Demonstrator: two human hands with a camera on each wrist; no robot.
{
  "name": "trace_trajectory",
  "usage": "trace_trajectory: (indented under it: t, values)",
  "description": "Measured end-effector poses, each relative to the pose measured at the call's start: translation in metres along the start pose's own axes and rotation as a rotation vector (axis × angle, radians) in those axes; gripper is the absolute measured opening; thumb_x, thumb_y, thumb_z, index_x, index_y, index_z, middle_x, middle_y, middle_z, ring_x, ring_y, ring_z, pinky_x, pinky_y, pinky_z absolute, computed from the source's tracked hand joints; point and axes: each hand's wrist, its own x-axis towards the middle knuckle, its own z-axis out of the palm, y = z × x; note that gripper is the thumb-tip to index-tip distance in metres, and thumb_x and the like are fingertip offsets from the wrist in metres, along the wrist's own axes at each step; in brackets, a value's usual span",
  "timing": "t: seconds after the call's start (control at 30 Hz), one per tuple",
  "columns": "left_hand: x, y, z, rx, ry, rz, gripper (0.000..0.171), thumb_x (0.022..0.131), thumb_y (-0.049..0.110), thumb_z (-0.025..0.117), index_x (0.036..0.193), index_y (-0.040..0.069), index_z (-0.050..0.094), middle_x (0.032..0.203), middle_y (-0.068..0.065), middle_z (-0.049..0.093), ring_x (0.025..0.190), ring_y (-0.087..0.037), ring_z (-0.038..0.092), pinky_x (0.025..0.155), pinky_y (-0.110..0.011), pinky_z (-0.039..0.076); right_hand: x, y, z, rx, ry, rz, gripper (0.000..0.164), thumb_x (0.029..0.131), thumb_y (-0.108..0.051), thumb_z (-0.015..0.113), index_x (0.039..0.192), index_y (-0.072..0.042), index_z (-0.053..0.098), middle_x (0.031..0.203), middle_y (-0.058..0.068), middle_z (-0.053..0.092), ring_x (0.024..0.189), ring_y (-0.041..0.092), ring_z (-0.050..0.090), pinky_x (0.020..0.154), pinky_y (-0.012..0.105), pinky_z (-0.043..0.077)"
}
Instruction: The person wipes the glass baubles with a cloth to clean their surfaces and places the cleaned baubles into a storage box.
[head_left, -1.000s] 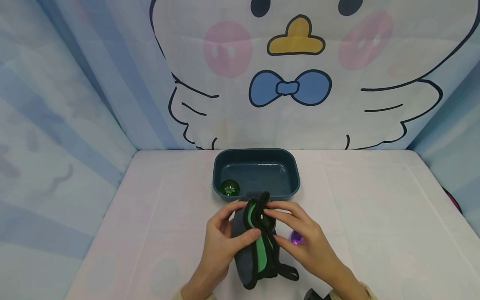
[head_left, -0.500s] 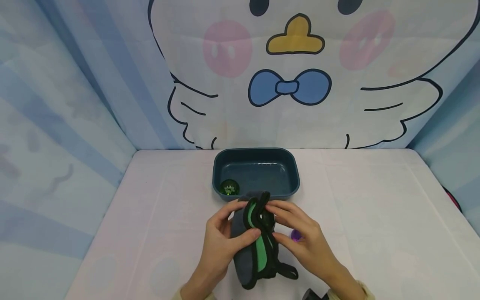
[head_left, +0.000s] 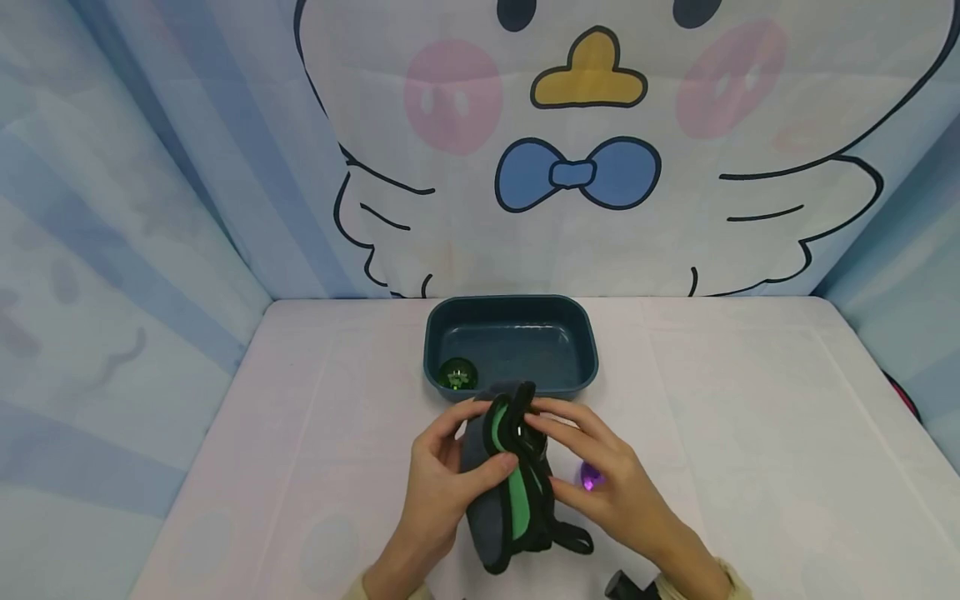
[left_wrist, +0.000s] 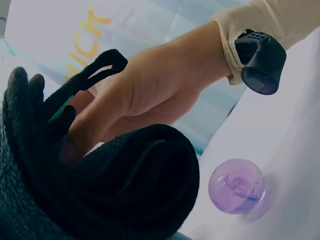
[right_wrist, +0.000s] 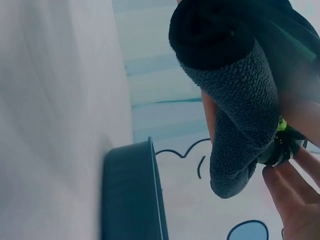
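Grey cloth (head_left: 519,500), green-lined and black-edged, bunched between both hands on the near side of the tray (head_left: 525,350). Head view: your left hand (head_left: 450,487) gripped the folds, thumb across the edging; your right hand (head_left: 611,479) bent in at the opposite edge. Green ball (head_left: 458,374) in the tray's near-left corner; violet ball (head_left: 591,476) on the desk (head_left: 765,433), partly behind your right fingers.

Left wrist view: folds hid most fingertips. Black loop (left_wrist: 107,65) stuck out by your right hand; best kept clear of the grip. Violet ball sat apart from the cloth, within reach of a careless knuckle.

Right wrist view: your right hand pinched a dark ball (right_wrist: 274,154) against the cloth. Step looked like working that ball within the fabric. Smooth, likely slippery; it called for even pressure, left hand backing the folds.
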Motion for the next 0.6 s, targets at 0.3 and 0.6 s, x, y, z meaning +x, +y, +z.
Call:
trace_trajectory:
  t: [0.3,0.6]
  values:
    - [0.0004,-0.0001,-0.0015,-0.004,-0.022,-0.016,0.053,0.078,0.000,0.081,0.127,0.004,0.061,0.139,-0.015,0.046,0.106,-0.023,0.064,0.088,-0.038,0.059,-0.0001,0.0011,0.0009,-0.030,-0.009,-0.004,0.042,0.095,-0.021,0.063,0.134,-0.006,0.059,0.136,0.012,0.056,0.129,0.012,0.051,0.103,0.017,0.045]
    - [0.0002,0.0004,-0.0004,0.038,-0.043,0.045,0.049,0.078,0.001,0.080,0.124,0.007,0.065,0.138,-0.014,0.050,0.109,-0.027,0.062,0.090,-0.037,0.058,-0.0019,0.0005,0.0025,-0.043,-0.007,0.025,0.044,0.092,-0.012,0.068,0.135,-0.006,0.058,0.137,0.011,0.055,0.128,0.012,0.050,0.104,0.016,0.044]
